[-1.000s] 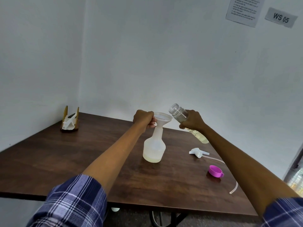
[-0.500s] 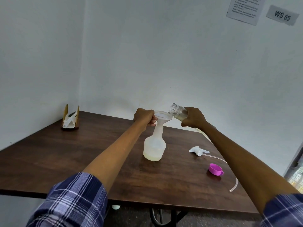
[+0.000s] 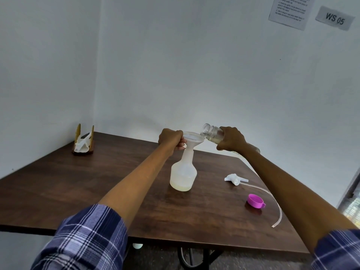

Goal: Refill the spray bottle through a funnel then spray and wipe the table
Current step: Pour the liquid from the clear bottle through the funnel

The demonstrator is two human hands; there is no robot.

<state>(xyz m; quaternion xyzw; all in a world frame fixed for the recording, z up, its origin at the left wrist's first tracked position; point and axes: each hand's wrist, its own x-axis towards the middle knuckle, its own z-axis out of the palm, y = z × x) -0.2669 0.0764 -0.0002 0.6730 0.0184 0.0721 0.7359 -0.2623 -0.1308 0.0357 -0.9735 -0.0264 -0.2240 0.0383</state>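
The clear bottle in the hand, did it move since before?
Yes. The clear bottle tipped flatter and its mouth came down to the funnel, which stayed put.

From my remote seat, two arms filled the lower half of the frame, both bare from wrist to above the elbow. The left sleeve (image 3: 85, 240), at lower left, was a plaid shirt in dark navy and pale lavender, crossed by thin white lines, bunched in soft folds at its rolled edge. The right sleeve (image 3: 339, 250), at the lower right corner, showed the same plaid. I saw no watch, ring or glove on the left hand (image 3: 171, 140) or the right hand (image 3: 231, 141).
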